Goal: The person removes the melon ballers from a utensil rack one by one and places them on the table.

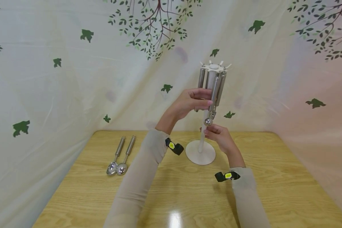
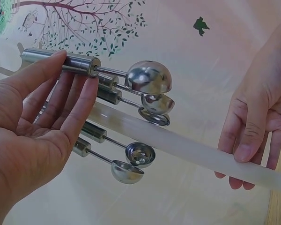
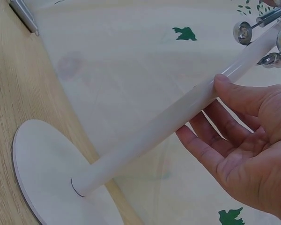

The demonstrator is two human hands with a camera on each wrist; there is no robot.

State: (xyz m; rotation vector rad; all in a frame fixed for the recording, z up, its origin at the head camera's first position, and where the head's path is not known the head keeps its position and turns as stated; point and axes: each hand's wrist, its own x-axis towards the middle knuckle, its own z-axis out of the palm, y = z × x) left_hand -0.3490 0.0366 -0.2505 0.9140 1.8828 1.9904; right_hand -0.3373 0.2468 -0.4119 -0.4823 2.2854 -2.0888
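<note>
A white stand point(image 1: 192, 155) with a round base and a hooked top stands on the table, several metal scoops hanging around its pole. My left hand point(image 1: 185, 103) is up among them; its thumb and fingers pinch the handle of the nearest scoop point(image 2: 149, 77), whose round bowl hangs down. Lower on the stand, my right hand point(image 1: 220, 136) holds the white pole point(image 3: 145, 136) between thumb and fingers. Other hanging scoops point(image 2: 139, 154) show past the left fingers in the left wrist view. The scoop's upper end is partly hidden by the left hand there.
Two more metal scoops, one with its hollow up point(image 1: 112, 168) and one beside it point(image 1: 122, 169), lie on the wooden table point(image 1: 165, 196) at the left. A cloth backdrop point(image 1: 136, 95) with printed leaves hangs behind and at both sides.
</note>
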